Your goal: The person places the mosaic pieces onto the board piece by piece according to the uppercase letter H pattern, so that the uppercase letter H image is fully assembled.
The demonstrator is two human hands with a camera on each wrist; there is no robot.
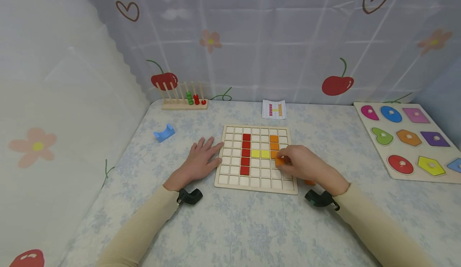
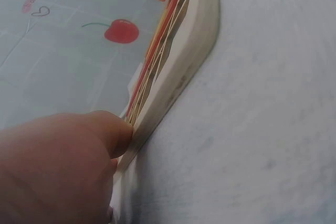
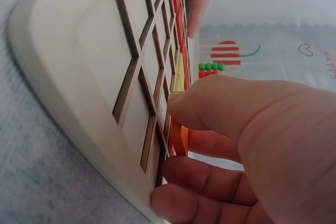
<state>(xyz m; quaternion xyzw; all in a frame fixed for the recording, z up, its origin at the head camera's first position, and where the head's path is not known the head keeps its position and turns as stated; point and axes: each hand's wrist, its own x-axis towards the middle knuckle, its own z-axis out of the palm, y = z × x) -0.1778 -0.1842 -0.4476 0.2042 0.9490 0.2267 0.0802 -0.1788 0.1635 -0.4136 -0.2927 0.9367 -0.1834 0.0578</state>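
Note:
A wooden grid board (image 1: pixel 257 189) lies on the table. A column of several red tiles (image 1: pixel 246 152), two yellow tiles (image 1: pixel 260 153) and a column of three orange tiles (image 1: pixel 274 146) sit in its cells. My right hand (image 1: pixel 301 162) pinches another orange tile (image 3: pixel 179 137) between thumb and fingers, tilted over the cell just below the orange column. Fingers spread, my left hand (image 1: pixel 199 161) rests beside the board, its thumb (image 2: pixel 118 135) and fingertips touching the left edge. One more orange tile (image 1: pixel 309 182) lies right of the board, partly hidden under my right wrist.
Behind the board lies a pattern card (image 1: pixel 274 109). A peg stand with beads (image 1: pixel 185 105) is at the back left, with a blue curved piece (image 1: pixel 164 133) in front of it. The shape puzzle board (image 1: pixel 385 167) lies on the right. A printed curtain (image 1: pixel 252 39) hangs behind.

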